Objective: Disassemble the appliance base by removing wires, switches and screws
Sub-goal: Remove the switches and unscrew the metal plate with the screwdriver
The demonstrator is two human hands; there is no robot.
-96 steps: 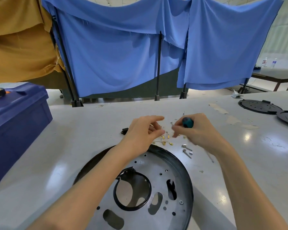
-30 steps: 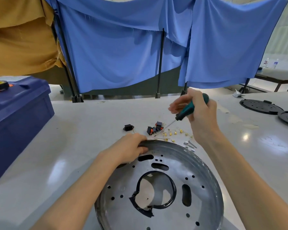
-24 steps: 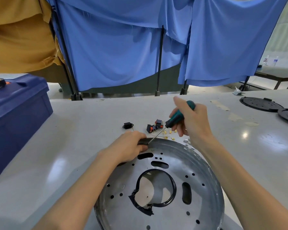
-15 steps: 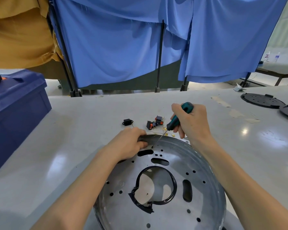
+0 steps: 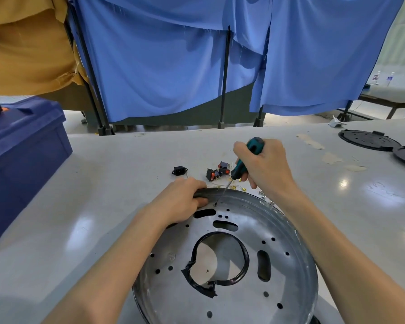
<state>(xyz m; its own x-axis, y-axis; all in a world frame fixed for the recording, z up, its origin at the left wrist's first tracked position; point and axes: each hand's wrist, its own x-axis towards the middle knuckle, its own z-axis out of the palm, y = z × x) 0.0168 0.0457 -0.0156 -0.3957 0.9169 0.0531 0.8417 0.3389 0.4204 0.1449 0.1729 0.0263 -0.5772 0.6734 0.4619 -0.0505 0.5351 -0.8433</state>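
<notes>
The screwdriver (image 5: 241, 169) has come down onto the appliance base (image 5: 285, 230). A second ago its tip hung in the air over the loose parts beyond the base's far rim; now the thin shaft slants down and the tip sits on a small screw (image 5: 215, 204) just inside that rim. This suggests the person has moved from sorting removed parts to working on another fastener. The right hand (image 5: 264, 164) has its grip wrapped round the teal handle, fingers curled about it and the butt showing above the knuckles. The left hand (image 5: 180, 202) has its grip closed over the far rim of the base, fingers hooked onto the edge right beside the screw, which appears to steady the disc against the turning force. The base itself lies on the worktop (image 5: 126, 171) directly in front of the person, hollow side up, with its black-edged centre opening toward the near side. About three seconds back both hands were busy over the little heap past the far rim and neither held the base; since then the left has settled on the rim and the right has swung in with the tool. Beyond the far rim lie the removed switches (image 5: 216, 171), a black socket (image 5: 180, 170) and brass terminals (image 5: 236, 187). Whether the screw has begun to turn cannot be told.
</notes>
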